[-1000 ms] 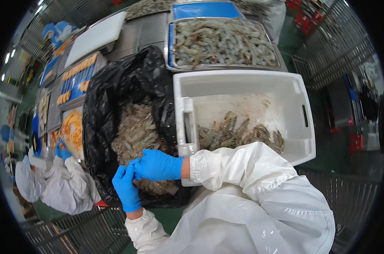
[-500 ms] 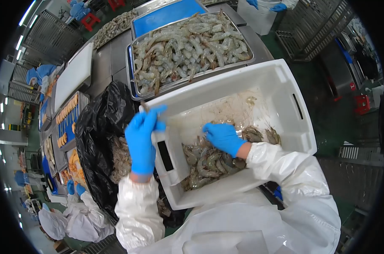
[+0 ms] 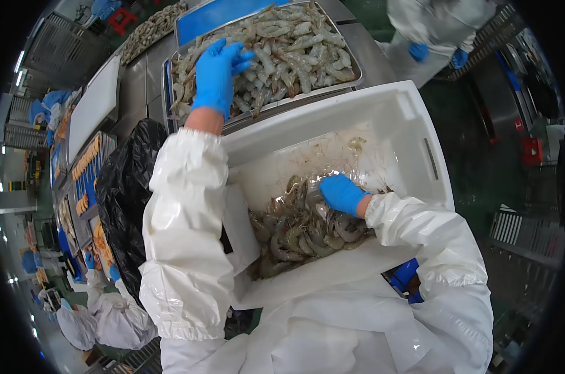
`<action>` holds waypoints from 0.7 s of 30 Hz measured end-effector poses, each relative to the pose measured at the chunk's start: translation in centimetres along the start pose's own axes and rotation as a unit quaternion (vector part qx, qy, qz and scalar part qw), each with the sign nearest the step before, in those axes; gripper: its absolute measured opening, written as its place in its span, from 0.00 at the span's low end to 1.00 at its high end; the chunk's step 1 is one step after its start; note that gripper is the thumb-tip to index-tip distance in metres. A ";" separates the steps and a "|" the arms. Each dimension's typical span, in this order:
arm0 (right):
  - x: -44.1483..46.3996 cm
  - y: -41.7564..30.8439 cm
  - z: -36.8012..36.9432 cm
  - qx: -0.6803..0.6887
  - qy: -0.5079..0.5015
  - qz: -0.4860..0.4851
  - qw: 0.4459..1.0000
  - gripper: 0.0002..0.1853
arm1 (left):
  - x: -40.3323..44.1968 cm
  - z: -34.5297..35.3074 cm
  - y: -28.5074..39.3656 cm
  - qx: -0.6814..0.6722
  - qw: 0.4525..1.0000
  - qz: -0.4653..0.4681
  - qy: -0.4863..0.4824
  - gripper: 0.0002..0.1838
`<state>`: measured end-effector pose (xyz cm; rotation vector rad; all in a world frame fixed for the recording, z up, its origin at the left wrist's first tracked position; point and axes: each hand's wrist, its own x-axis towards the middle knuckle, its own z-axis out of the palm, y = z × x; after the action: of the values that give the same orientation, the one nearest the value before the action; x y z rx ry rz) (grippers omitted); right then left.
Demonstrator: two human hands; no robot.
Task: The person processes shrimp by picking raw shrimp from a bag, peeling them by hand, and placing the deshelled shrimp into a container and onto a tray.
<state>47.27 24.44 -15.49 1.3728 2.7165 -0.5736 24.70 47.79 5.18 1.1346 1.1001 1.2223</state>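
Observation:
My left hand (image 3: 217,78), in a blue glove, is over the left part of a metal tray (image 3: 359,80) heaped with greyish shrimp (image 3: 279,59). Its fingers are apart and I see nothing held in them. Down in a white plastic bin (image 3: 433,134), my right hand (image 3: 343,194) has its gloved fingers curled at the edge of a pile of darker shrimp (image 3: 295,234). The fingertips are turned down and hidden, so what they grip cannot be made out. Wet scraps and thin feelers lie on the bin's floor.
A black plastic bag (image 3: 128,193) stands left of the bin. Beyond it are a white board (image 3: 95,106) and a blue tray of orange skewered pieces (image 3: 89,171). A co-worker in white (image 3: 435,31) stands across the table, another (image 3: 117,315) at lower left.
My left hand has moved up from the bin's left rim to over the tray; the small piece at its fingertips no longer shows. My right hand has shifted slightly within the bin.

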 end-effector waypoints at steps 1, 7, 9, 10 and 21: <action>-0.1 0.2 -0.2 0.054 -0.005 0.024 0.998 0.06 | -2.2 -0.3 0.4 0.043 0.999 0.014 -0.007 0.22; -1.3 -1.7 -6.6 0.073 0.002 0.117 0.990 0.13 | -17.9 -5.4 -0.4 0.167 0.959 -0.136 -0.186 0.15; -1.0 -3.0 -8.0 0.060 0.056 0.119 0.989 0.14 | -23.5 -7.0 -1.0 0.186 0.953 -0.142 -0.192 0.14; -0.8 -3.9 -8.6 0.062 0.094 0.111 0.987 0.14 | -25.9 -7.6 -1.1 0.142 0.954 -0.188 -0.183 0.14; 7.2 -25.6 -12.8 0.315 0.137 -0.075 0.936 0.16 | -37.3 -15.5 -1.0 -0.086 0.973 -0.073 0.202 0.28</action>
<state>24.42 20.54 2.74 1.4418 3.0159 -1.4754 7.84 11.19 2.81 0.6750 1.3251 1.4384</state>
